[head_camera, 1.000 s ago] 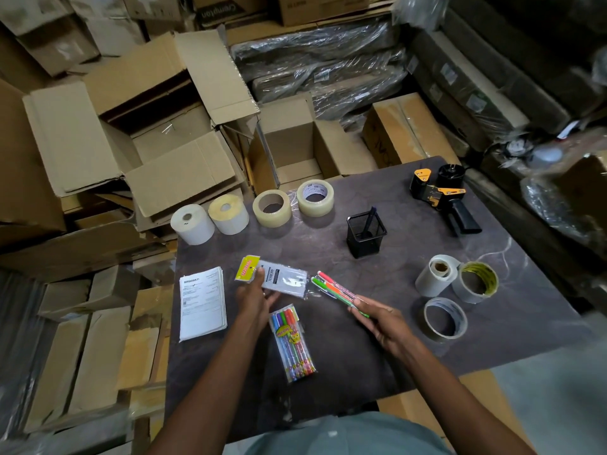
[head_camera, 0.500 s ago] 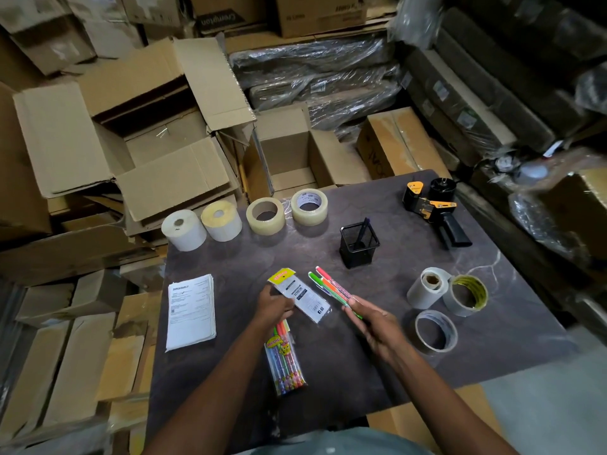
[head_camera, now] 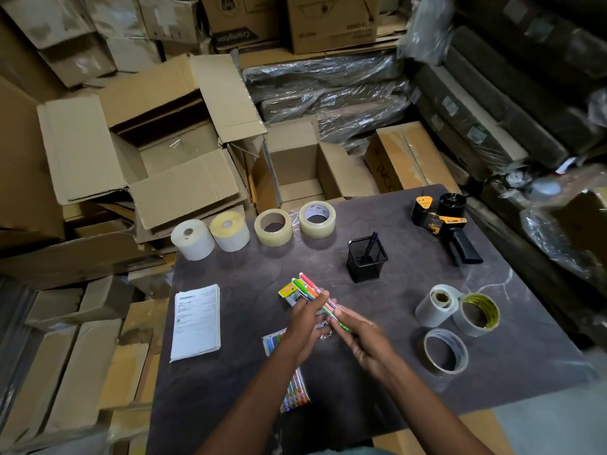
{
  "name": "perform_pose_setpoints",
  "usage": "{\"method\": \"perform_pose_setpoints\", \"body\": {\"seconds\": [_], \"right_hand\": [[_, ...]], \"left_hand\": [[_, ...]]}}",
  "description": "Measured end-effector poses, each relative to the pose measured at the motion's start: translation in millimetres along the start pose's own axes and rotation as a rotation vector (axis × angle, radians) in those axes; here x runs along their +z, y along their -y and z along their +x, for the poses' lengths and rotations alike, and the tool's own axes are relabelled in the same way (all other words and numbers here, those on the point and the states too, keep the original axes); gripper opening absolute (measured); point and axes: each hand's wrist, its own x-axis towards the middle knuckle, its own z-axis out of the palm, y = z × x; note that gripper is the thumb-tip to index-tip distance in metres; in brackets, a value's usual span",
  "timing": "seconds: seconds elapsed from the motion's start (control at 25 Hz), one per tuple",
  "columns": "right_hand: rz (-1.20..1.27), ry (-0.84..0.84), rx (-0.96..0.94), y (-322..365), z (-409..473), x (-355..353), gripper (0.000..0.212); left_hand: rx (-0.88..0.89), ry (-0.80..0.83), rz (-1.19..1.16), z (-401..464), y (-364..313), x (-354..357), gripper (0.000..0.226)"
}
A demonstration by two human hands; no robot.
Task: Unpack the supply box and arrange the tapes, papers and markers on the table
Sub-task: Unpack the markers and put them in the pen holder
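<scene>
My right hand [head_camera: 364,343] grips the lower ends of loose markers [head_camera: 308,288], green, orange and pink, that point up and left. Pressed against that hand, my left hand [head_camera: 303,326] holds a marker packet [head_camera: 287,292] with a yellow header, its fingers also lying over the markers. Partly under my left forearm, a sealed pack of coloured pens [head_camera: 293,390] lies on the table [head_camera: 249,284]. A stack of papers [head_camera: 196,320] sits at the left. Along the far edge stand two white label rolls [head_camera: 192,239] and two clear tapes [head_camera: 273,227].
A black mesh pen holder [head_camera: 366,259] with one pen stands behind my hands. A tape dispenser [head_camera: 443,224] lies at the far right. Three tape rolls [head_camera: 445,351] are grouped at the right. An open supply box [head_camera: 295,165] and stacked cartons surround the table.
My left hand has carried the packet to the right, from beside the pens to under the markers. The two hands now meet. My right hand has barely moved.
</scene>
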Motion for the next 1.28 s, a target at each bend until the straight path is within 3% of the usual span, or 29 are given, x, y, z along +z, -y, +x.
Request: {"method": "perform_pose_setpoints", "body": {"seconds": [0.12, 0.24, 0.4, 0.56, 0.88, 1.12, 1.28], "right_hand": [[-0.1, 0.021, 0.01, 4, 0, -8, 0.029], [-0.385, -0.012, -0.011, 9, -3, -16, 0.027], [-0.589, 0.09, -0.062, 8, 0, -23, 0.039], [-0.779, 0.124, -0.057, 11, 3, -25, 0.023], [-1.114, 0.079, -0.262, 22, 14, -45, 0.009], [-1.297, 0.207, -0.209, 33, 15, -46, 0.014], [-1.431, 0.13, -0.244, 34, 14, -46, 0.028]], "left_hand": [[0.058, -0.009, -0.078, 8, 3, 7, 0.004], [0.124, -0.016, -0.001, 8, 5, 11, 0.006], [0.09, 0.004, 0.019, 12, 13, 7, 0.016], [-0.001, 0.049, 0.017, 16, 15, 8, 0.014], [0.023, 0.144, 0.116, 17, 22, 19, 0.015], [0.071, 0.174, 0.239, 17, 25, 28, 0.019], [0.109, 0.147, 0.265, 17, 32, 32, 0.018]]}}
